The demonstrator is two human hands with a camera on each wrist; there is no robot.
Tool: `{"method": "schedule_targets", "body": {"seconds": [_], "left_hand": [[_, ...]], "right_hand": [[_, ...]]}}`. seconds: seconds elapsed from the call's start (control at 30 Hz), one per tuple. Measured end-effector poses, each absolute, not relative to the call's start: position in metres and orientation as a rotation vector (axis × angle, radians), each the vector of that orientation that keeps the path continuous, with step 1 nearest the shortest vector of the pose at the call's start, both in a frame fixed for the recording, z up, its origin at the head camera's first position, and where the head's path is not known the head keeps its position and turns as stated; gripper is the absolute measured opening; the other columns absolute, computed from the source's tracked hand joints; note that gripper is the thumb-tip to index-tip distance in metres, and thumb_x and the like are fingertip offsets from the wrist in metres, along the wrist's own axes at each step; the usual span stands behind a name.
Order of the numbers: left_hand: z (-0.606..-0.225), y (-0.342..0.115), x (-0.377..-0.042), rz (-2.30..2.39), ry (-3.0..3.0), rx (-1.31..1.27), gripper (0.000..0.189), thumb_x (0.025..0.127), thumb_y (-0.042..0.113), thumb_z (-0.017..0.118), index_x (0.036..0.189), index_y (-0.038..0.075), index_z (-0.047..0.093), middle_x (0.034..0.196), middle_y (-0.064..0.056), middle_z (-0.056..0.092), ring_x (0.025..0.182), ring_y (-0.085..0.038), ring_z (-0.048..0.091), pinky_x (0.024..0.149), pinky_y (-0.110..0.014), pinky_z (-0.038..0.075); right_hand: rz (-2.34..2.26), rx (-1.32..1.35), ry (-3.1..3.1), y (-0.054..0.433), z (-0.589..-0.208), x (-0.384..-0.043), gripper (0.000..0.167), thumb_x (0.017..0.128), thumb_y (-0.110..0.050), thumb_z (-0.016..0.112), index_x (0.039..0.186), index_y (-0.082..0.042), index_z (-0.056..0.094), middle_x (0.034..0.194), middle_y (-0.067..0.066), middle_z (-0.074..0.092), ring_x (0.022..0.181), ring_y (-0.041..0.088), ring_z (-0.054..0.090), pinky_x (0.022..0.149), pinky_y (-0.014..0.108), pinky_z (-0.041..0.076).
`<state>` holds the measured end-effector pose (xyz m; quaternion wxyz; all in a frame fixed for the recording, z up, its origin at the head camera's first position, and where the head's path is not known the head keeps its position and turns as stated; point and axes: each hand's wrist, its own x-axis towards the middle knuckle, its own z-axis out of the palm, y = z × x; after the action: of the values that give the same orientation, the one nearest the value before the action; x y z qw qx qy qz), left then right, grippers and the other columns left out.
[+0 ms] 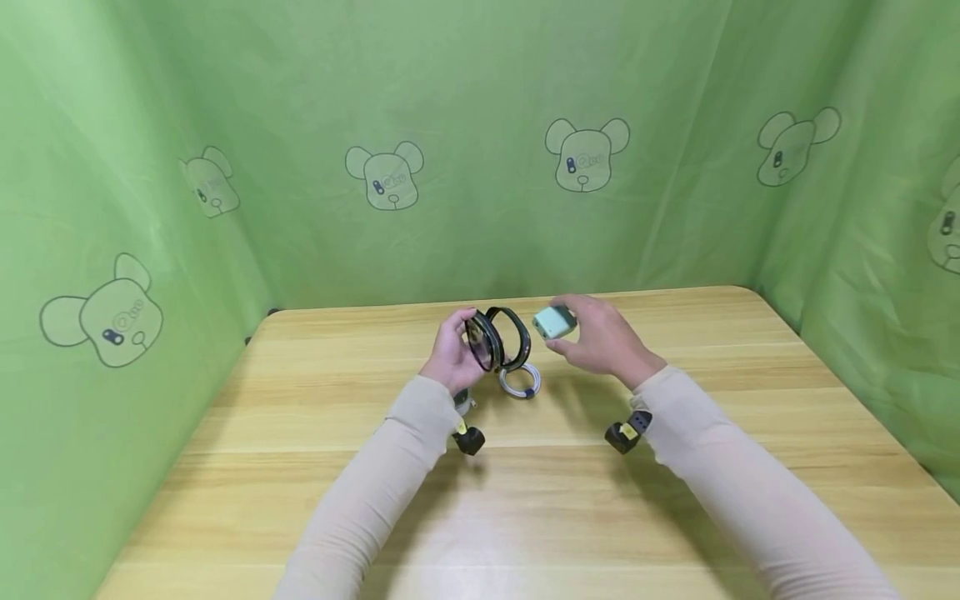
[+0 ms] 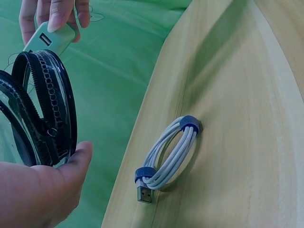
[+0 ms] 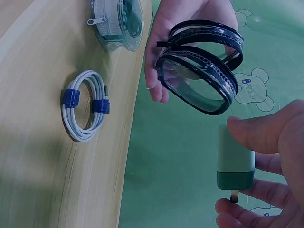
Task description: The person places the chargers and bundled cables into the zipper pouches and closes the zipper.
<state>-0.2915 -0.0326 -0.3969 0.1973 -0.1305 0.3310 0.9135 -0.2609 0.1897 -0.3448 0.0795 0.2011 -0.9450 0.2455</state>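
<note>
Left hand (image 1: 450, 358) grips an open clear case (image 1: 492, 340); right hand (image 1: 606, 337) pinches a green charger (image 1: 553, 322).
Both are up over the table (image 1: 555, 517), where a tied white cable (image 2: 178, 159) lies. The left arm partly blocks another clear case (image 3: 114, 21) in the head view; the right wrist view shows its zipper. The left wrist view shows the charger's slot (image 2: 45, 39); the right shows its metal prong (image 3: 234, 195).

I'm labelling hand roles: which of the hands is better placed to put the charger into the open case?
Probably the right hand: it pinches the green charger close to the open case, while the left hand is occupied holding that case.
</note>
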Motion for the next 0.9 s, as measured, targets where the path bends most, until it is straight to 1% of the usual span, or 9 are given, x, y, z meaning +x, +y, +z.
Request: {"method": "schedule_targets", "body": {"seconds": [0.1,0.23,0.4,0.5,0.63,0.9], "left_hand": [[-0.3979,-0.0327,-0.2916,2.556,0.933,-0.363,0.034,0.088,0.028,0.06,0.115,0.022,0.038,0.085,0.0,0.048,0.071,-0.012,0.049,0.076,-0.032,0.045],[-0.3982,-0.0325,-0.2913,2.553,0.947,-0.367,0.034,0.088,0.028,0.06,0.114,0.022,0.039,0.087,0.0,0.048,0.074,-0.013,0.049,0.08,-0.034,0.045],[-0.3977,-0.0319,-0.291,2.551,0.956,-0.37,0.034,0.088,0.029,0.059,0.114,0.022,0.038,0.087,-0.001,0.048,0.074,-0.013,0.049,0.082,-0.037,0.045],[-0.3969,-0.0317,-0.2906,2.55,0.958,-0.364,0.034,0.089,0.029,0.058,0.115,0.022,0.038,0.086,-0.001,0.048,0.073,-0.013,0.05,0.081,-0.036,0.046],[-0.3965,-0.0317,-0.2907,2.55,0.959,-0.361,0.034,0.089,0.029,0.058,0.115,0.021,0.038,0.085,0.0,0.049,0.073,-0.012,0.05,0.075,-0.031,0.045],[-0.3954,-0.032,-0.2902,2.538,0.973,-0.36,0.035,0.091,0.03,0.058,0.119,0.022,0.039,0.088,-0.001,0.048,0.074,-0.011,0.048,0.072,-0.027,0.044]], "right_hand": [[0.736,0.602,-2.832,0.189,-0.3439,-0.2608,0.062,0.08,-0.02,0.078,0.133,0.0,0.052,0.12,0.022,0.06,0.099,0.036,0.058,0.082,0.048,0.052],[0.732,0.615,-2.821,0.1874,-0.3417,-0.2603,0.062,0.08,-0.02,0.079,0.132,0.0,0.052,0.121,0.022,0.06,0.099,0.035,0.058,0.082,0.048,0.052],[0.731,0.629,-2.806,0.185,-0.3394,-0.2593,0.061,0.08,-0.02,0.079,0.131,0.0,0.053,0.118,0.021,0.061,0.098,0.035,0.059,0.081,0.047,0.052],[0.727,0.634,-2.802,0.1837,-0.3387,-0.2596,0.061,0.08,-0.02,0.079,0.131,0.0,0.053,0.119,0.021,0.061,0.098,0.035,0.059,0.081,0.047,0.052],[0.716,0.643,-2.8,0.1822,-0.3384,-0.2607,0.061,0.079,-0.021,0.079,0.131,0.0,0.053,0.121,0.021,0.06,0.1,0.035,0.058,0.083,0.048,0.051],[0.707,0.645,-2.811,0.1799,-0.3355,-0.2608,0.061,0.079,-0.021,0.08,0.131,-0.001,0.053,0.122,0.021,0.06,0.101,0.035,0.058,0.083,0.048,0.052]]}}
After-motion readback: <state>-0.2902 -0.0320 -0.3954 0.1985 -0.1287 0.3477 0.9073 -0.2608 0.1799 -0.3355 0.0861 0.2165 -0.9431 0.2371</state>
